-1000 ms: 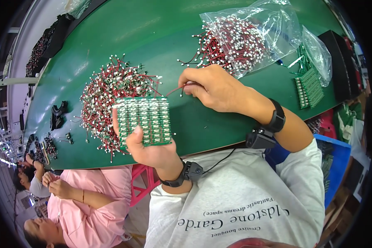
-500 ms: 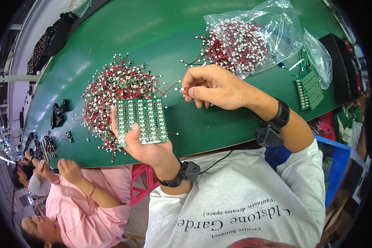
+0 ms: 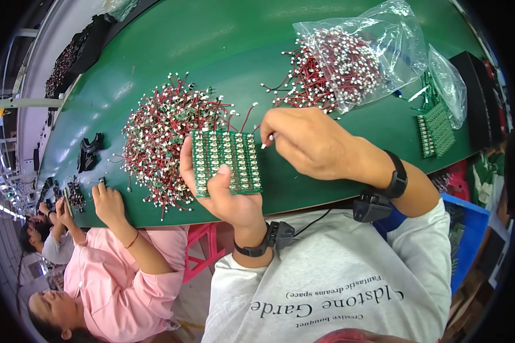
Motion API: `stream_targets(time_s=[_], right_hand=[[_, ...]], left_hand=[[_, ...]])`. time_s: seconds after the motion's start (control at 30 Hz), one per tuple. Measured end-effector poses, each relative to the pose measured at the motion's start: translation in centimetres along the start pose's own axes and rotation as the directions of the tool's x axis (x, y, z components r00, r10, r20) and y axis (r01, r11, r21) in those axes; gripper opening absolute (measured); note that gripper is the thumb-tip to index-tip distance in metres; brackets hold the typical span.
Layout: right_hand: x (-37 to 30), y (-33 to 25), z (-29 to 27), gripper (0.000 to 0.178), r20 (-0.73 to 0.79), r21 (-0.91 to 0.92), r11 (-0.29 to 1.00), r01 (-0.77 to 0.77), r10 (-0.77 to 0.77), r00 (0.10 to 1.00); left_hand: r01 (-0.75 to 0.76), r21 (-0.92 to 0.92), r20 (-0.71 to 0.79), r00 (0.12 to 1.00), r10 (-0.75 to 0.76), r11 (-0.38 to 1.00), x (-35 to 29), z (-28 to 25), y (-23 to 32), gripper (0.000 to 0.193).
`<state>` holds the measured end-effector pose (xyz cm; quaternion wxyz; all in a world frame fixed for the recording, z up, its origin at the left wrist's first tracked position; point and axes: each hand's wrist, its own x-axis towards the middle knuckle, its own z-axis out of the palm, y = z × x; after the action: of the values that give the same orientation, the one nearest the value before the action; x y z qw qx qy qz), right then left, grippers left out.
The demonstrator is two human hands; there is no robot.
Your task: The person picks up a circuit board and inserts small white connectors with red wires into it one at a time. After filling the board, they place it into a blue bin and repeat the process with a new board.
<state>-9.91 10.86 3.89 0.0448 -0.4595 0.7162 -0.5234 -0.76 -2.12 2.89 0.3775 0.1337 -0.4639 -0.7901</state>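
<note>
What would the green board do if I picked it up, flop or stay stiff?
The green board would probably stay stiff: it looks flat in the left hand. It's likely light, since one hand holds it. It may feel bumpy, because rows of small pale parts cover its face.

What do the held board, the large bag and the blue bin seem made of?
Held board: probably rigid laminate, green finish, flat and straight-edged. Large bag: thin clear plastic film, glossy, creased, with wires showing through. Blue bin: likely plastic, smooth, evenly coloured.
</note>
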Motion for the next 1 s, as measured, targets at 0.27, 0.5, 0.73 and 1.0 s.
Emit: stream_targets(time_s=[0.27, 0.5, 0.73, 1.0], right_hand=[[0.1, -0.5, 0.5, 0.01, -0.062, -0.042, 0.997, -0.072, 0.07, 0.996], [0.0, 0.6, 0.4, 0.011, -0.099, -0.124, 0.992, -0.007, -0.005, 0.995], [-0.3, 0.5, 0.6, 0.008, -0.095, -0.219, 0.975, -0.025, 0.004, 0.995], [-0.3, 0.3, 0.7, 0.009, -0.061, -0.35, 0.937, -0.016, -0.005, 0.998]], left_hand=[[0.035, 0.17, 0.041, 0.998, -0.043, 0.985, -1.8, 1.2, -1.1, 0.071], [-0.012, 0.218, 0.085, 0.996, -0.007, 0.976, -2.2, 1.1, -1.6, 0.072], [-0.062, 0.286, 0.119, 0.992, 0.029, 0.956, -2.4, 0.9, -2.0, 0.071], [-0.101, 0.318, 0.175, 0.984, 0.046, 0.943, -2.4, 0.9, -2.0, 0.067]])
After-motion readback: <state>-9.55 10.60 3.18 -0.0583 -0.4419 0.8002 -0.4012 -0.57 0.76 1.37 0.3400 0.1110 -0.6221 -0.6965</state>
